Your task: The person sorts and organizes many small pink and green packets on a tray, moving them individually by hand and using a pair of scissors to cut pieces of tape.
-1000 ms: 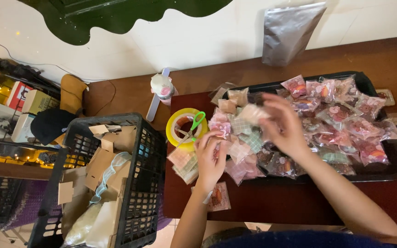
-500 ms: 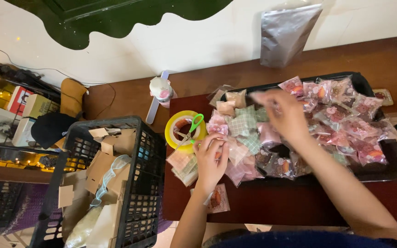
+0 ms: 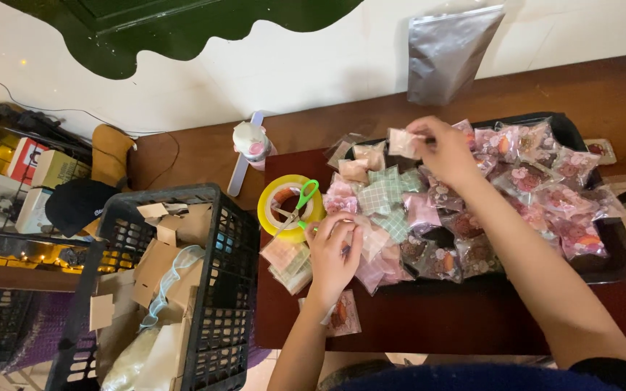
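Observation:
A black tray (image 3: pixel 603 264) on a dark wooden table holds several small clear and patterned packets (image 3: pixel 537 181) in pink, green and white. My right hand (image 3: pixel 447 148) reaches to the tray's far left side and pinches a small pale pink packet (image 3: pixel 403 141) between thumb and fingers. My left hand (image 3: pixel 335 250) rests at the tray's near left corner, fingers curled on a small clear packet (image 3: pixel 364 242). Another packet (image 3: pixel 342 315) lies on the table under my left wrist.
A yellow tape roll (image 3: pixel 273 217) with green-handled scissors (image 3: pixel 300 203) sits left of the tray, a small bottle (image 3: pixel 251 141) behind it. A silver foil bag (image 3: pixel 447 54) leans on the wall. A black crate (image 3: pixel 215 282) of cardboard scraps stands at left.
My right hand has moved from the middle of the tray up to its far left side, and holds a pale packet there. My left hand stayed about where it was.

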